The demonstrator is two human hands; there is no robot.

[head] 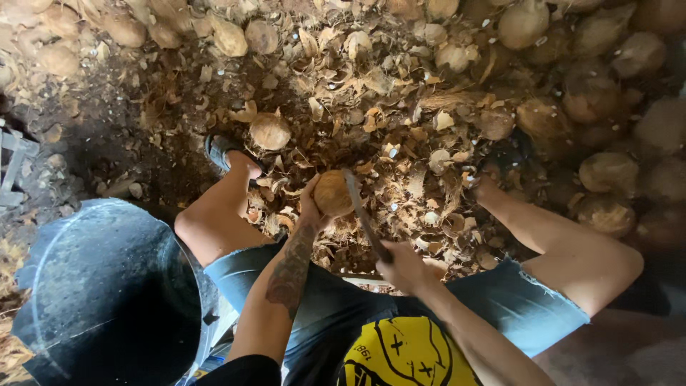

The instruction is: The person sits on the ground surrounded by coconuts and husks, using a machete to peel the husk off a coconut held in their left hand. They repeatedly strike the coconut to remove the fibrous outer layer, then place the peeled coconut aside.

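Coconut (333,193), round and pale brown, sits gripped in the left hand (311,207), fingers curled around its left side, held low between the person's spread knees above the ground. Right hand (404,266) is clamped around the dark handle of a long blade (363,213); the blade runs up and to the left from the fist, and its far end lies against the right side of the coconut. Hands are apart, joined only through blade and nut. Left forearm carries a dark tattoo. Person is seated, in blue denim shorts (500,300), with a yellow patch of printed cloth at the lower edge of the view. Left foot wears a dark sandal (218,151), planted on bare dark earth; just beside it, to the right, a second whole coconut (270,131) lies loose. Ground (136,136) under and ahead of the hands is thick with torn husk scraps and shell chips (400,136), tan and fibrous. Heaped coconuts (607,107) fill the upper right corner and right edge of the ground; more line the top edge toward the upper left. Large dark round tub (107,300) with a scuffed rim stands at the lower left corner, near the left thigh.
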